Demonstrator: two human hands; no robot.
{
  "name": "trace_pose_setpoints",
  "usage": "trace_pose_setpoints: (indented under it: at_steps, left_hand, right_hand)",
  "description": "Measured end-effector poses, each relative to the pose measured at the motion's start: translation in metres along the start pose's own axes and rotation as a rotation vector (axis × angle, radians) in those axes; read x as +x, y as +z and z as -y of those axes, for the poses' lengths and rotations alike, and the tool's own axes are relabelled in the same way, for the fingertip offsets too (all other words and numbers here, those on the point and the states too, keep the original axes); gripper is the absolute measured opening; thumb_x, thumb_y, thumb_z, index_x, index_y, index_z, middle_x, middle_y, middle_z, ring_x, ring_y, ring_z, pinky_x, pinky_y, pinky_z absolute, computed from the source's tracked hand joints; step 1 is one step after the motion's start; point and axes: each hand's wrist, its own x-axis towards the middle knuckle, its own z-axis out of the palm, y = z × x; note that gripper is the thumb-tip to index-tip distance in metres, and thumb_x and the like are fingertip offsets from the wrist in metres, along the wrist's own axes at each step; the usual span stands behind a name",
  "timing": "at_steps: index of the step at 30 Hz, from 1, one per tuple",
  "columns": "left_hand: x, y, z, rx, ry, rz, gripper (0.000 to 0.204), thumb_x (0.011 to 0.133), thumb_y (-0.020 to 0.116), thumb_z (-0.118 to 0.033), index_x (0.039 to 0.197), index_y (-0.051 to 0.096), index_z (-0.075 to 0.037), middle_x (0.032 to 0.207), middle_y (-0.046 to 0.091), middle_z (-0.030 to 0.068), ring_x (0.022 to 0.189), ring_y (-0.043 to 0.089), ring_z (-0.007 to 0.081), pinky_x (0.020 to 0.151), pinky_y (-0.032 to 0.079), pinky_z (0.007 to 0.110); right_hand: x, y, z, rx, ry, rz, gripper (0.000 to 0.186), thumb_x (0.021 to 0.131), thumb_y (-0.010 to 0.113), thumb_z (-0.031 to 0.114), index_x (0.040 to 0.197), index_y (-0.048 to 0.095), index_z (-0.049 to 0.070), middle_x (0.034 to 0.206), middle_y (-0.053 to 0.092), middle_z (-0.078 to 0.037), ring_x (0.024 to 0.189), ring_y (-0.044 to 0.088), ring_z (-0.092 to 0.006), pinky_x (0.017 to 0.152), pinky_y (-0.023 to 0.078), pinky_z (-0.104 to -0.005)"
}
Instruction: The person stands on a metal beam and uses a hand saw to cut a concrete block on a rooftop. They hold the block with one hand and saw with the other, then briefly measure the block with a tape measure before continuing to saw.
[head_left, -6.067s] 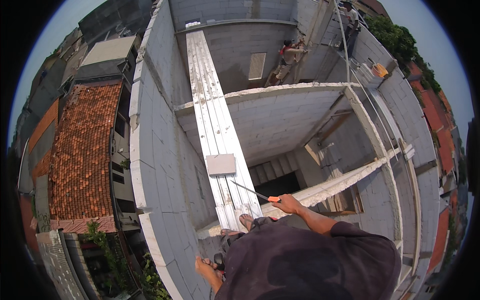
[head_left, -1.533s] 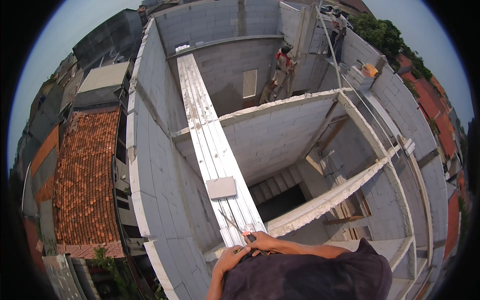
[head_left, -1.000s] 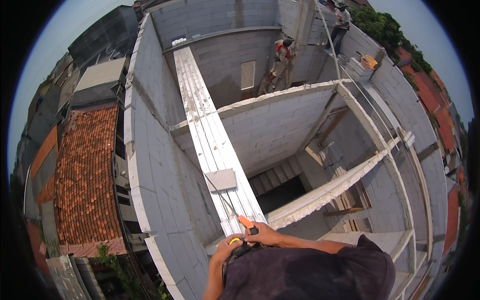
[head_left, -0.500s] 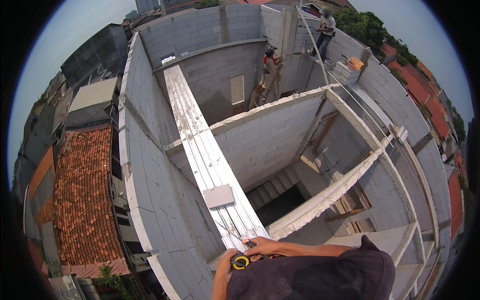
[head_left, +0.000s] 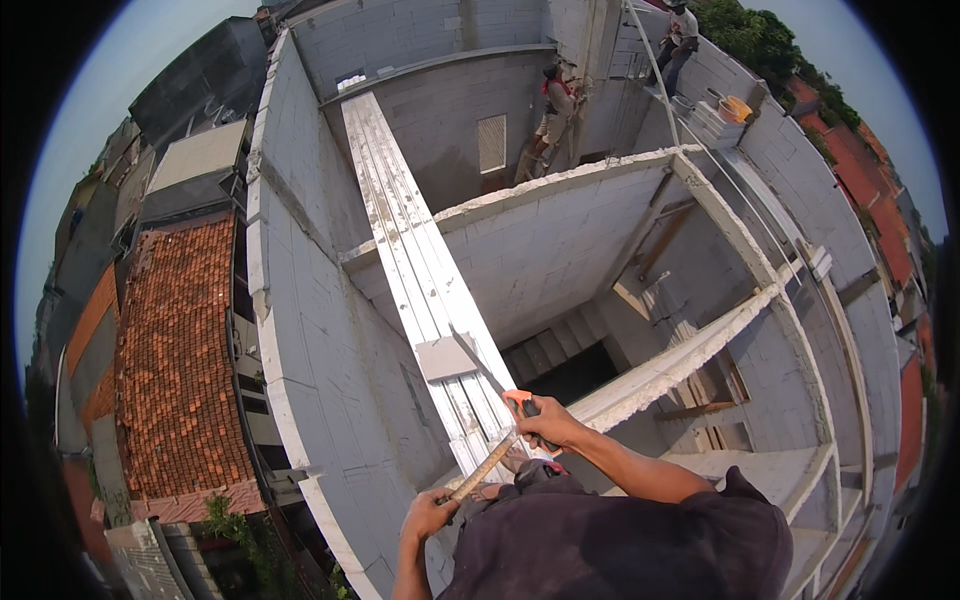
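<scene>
My right hand (head_left: 550, 424) is closed round the orange and black handle of a hand saw (head_left: 522, 402). The saw's dark blade points up and to the left, its tip over a grey lightweight concrete block (head_left: 447, 357). Closer to my body on the left, my left hand (head_left: 428, 514) is closed on a tape measure, whose case is mostly hidden. A pulled-out length of yellowish tape (head_left: 483, 470) slants from it up to my right hand. Beneath all this lies a long white ribbed walkway (head_left: 420, 265), on which the block rests flat.
Deep drops flank the walkway, with stairs (head_left: 553, 347) below on the right. A rough concrete beam (head_left: 670, 365) meets it near me. Block walls stand around. Beyond, one person (head_left: 555, 108) is on a ladder and another (head_left: 679, 48) stands by stacked blocks (head_left: 712, 128) and an orange bucket (head_left: 735, 108).
My hands have moved apart, the right one up with the saw and the left one down and left. Tape now stretches between them. The whole view has shifted slightly.
</scene>
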Motion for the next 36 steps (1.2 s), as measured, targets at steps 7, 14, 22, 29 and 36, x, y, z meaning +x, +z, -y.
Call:
trace_pose_setpoints:
  at_steps: [7, 14, 22, 29, 36]
  left_hand:
    - [-0.046, -0.044, 0.026, 0.399, -0.252, -0.258, 0.038, 0.093, 0.071, -0.046, 0.102, 0.084, -0.012, 0.074, 0.076, 0.0135, 0.076, 0.076, 0.0280, 0.076, 0.059, 0.044]
    - [-0.099, -0.176, 0.062, 0.899, -0.583, -0.561, 0.027, 0.084, 0.069, -0.026, 0.093, 0.081, -0.004, 0.092, 0.077, 0.0231, 0.090, 0.076, 0.0411, 0.082, 0.060, 0.050]
    - [-0.041, -0.298, 0.082, 1.136, -0.860, -0.463, 0.030, 0.090, 0.069, -0.022, 0.114, 0.081, -0.008, 0.118, 0.077, 0.0161, 0.106, 0.076, 0.0346, 0.084, 0.062, 0.052]
    - [0.018, -0.311, 0.088, 1.266, -0.896, -0.407, 0.030, 0.091, 0.069, -0.022, 0.115, 0.081, -0.010, 0.122, 0.076, 0.0148, 0.108, 0.075, 0.0361, 0.085, 0.061, 0.060]
    - [0.035, -0.321, 0.070, 1.364, -0.834, -0.375, 0.031, 0.090, 0.072, -0.023, 0.116, 0.080, -0.009, 0.121, 0.077, 0.0140, 0.108, 0.075, 0.0341, 0.082, 0.061, 0.061]
  right_hand:
    - [0.032, 0.011, -0.036, 0.018, -0.077, -0.113, 0.028, 0.087, 0.074, 0.008, 0.108, 0.061, -0.005, 0.098, 0.070, -0.013, 0.077, 0.073, -0.0207, 0.062, 0.064, -0.0328]
    - [0.032, 0.001, -0.106, 0.217, 0.056, -0.237, 0.032, 0.098, 0.065, 0.007, 0.127, 0.058, -0.005, 0.123, 0.071, -0.017, 0.092, 0.077, -0.0263, 0.063, 0.063, -0.0301]
    - [0.009, -0.071, -0.206, 0.127, 0.260, -0.447, 0.033, 0.097, 0.069, 0.008, 0.126, 0.056, 0.000, 0.113, 0.070, -0.015, 0.087, 0.076, -0.0246, 0.058, 0.063, -0.0279]
    - [-0.057, -0.124, -0.265, 0.176, 0.333, -0.687, 0.023, 0.094, 0.070, 0.010, 0.112, 0.060, -0.001, 0.097, 0.067, -0.011, 0.082, 0.076, -0.0249, 0.057, 0.059, -0.0306]
    - [-0.095, -0.138, -0.304, 0.204, 0.375, -0.848, 0.021, 0.090, 0.074, 0.009, 0.103, 0.059, 0.002, 0.092, 0.068, -0.011, 0.073, 0.074, -0.0223, 0.052, 0.055, -0.0295]
